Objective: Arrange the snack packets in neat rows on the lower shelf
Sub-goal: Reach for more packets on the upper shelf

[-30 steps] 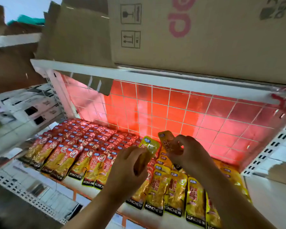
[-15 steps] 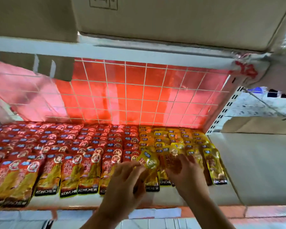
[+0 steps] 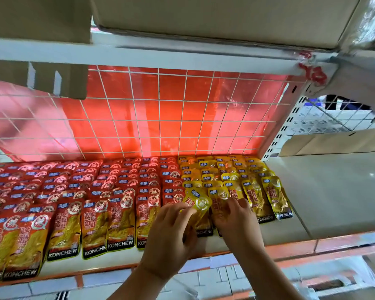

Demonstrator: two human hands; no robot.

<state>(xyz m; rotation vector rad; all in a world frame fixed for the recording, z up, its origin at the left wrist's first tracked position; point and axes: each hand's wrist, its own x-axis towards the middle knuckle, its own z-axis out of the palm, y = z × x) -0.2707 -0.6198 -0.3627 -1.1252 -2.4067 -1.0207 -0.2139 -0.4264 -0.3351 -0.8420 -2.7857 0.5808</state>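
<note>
The red snack packets (image 3: 78, 191) fill the left and middle of the lower shelf (image 3: 325, 204). They lie flat in overlapping rows that run from the wire grid back panel (image 3: 160, 118) to the front edge, where the front row shows the word KONCHEW. The rows at the far left sit less evenly than those in the middle.

The left hand (image 3: 167, 241) reaches in from below, just right of the last red column and partly over its front packet. Its thumb and fingers (image 3: 183, 208) curl up to pinch one yellow packet (image 3: 198, 201). That packet is tilted with its top leaning left, and it sits on the seam between the red and yellow columns, above the flat yellow packets.

The right hand (image 3: 236, 221) is just beside it, close to the left hand but not clearly touching it. It lies palm down on the front packets of the next yellow column, with bent fingertips on the foil. I cannot tell whether it pinches a packet or only presses on it.

The yellow snack packets (image 3: 236, 172) make four or so columns to the right of the red ones. Their two rightmost front packets are just right of the right hand and uncovered. Further right the shelf surface is bare white, up to a perforated upright (image 3: 277, 139). An upper shelf (image 3: 160, 55) overhead carries a cardboard box (image 3: 214, 16).
</note>
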